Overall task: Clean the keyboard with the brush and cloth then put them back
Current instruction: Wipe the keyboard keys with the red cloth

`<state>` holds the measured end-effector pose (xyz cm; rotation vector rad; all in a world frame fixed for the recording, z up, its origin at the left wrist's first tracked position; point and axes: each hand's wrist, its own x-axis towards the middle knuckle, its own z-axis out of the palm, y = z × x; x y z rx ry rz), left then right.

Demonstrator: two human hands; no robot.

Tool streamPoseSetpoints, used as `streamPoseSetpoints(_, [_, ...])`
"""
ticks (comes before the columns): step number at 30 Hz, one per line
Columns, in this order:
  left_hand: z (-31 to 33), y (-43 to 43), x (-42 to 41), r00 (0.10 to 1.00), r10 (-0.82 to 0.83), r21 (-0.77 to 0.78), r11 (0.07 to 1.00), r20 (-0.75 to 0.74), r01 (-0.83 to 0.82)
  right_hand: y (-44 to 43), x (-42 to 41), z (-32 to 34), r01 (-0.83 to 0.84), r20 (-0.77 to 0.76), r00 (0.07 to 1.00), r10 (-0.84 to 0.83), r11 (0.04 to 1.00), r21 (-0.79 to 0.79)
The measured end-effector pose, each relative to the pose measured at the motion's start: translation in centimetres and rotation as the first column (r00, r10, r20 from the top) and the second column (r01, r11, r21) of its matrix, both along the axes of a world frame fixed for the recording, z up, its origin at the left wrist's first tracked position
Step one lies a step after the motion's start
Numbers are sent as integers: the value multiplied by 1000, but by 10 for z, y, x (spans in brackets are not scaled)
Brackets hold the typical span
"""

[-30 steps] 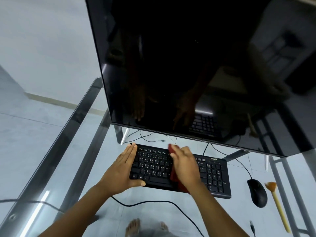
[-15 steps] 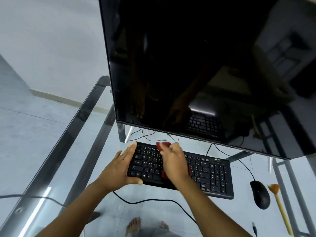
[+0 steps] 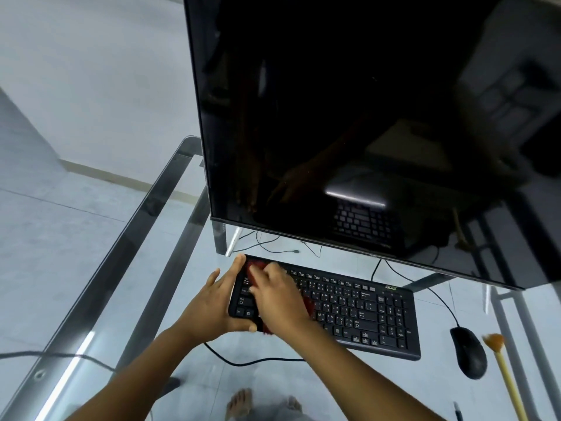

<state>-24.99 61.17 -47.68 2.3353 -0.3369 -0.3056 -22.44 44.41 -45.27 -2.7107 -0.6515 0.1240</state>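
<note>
A black keyboard (image 3: pixel 358 308) lies on the glass table below the monitor. My left hand (image 3: pixel 212 302) holds its left end, fingers straight along the edge and thumb under the front corner. My right hand (image 3: pixel 277 299) lies flat on a dark red cloth (image 3: pixel 256 265) and presses it onto the leftmost keys; most of the cloth is hidden under the palm. The brush (image 3: pixel 501 363), with a yellow handle and orange bristles, lies at the right, past the mouse.
A large dark monitor (image 3: pixel 364 117) hangs over the keyboard's far edge. A black mouse (image 3: pixel 469 352) sits right of the keyboard, its cable running back. The keyboard cable (image 3: pixel 252 361) loops near the table's front. The table's metal frame (image 3: pixel 100 268) runs along the left.
My right hand has slid the cloth leftward across the keys, from the middle of the keyboard to its left end. My left hand has stayed on the left edge.
</note>
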Motion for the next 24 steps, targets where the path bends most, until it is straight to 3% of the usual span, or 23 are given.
streamPoseSetpoints(3, [-1,0,-1,1000,4,-2,1000,-13,-4,-22,20,7,-110,-40,993,109,993,-35])
streamPoseSetpoints(5, [1,-1,-1,999,10,-3,1000,-31,-10,-25,36,6,10,78,997,-8,999,-33])
streamPoseSetpoints(7, [1,0,0,1000,8,-9,1000,-20,-8,-13,31,10,79,49,996,-77,996,-32])
streamPoseSetpoints(9, [1,1,1,1000,-11,-17,1000,-5,11,2,7,10,17,-27,1000,-16,998,52])
streamPoseSetpoints(11, [-1,3,1,999,-38,-1,999,15,38,2,-20,20,-198,-136,969,207,977,77])
streamPoseSetpoints(13, [0,4,1,999,-43,29,999,16,43,-23,-25,18,-279,-153,946,286,958,67])
streamPoseSetpoints(14, [2,4,1,999,-38,33,999,1,38,-39,-25,17,-329,-63,941,331,943,48])
streamPoseSetpoints(17, [4,3,2,999,-39,26,999,-30,40,-85,-24,12,-235,-45,972,232,969,-78])
streamPoseSetpoints(20, [4,4,2,999,-47,37,998,-10,47,-92,-33,9,-236,-96,969,229,969,-67])
streamPoseSetpoints(24, [0,3,2,998,-61,79,995,4,60,-45,-42,5,-191,-48,980,194,980,50])
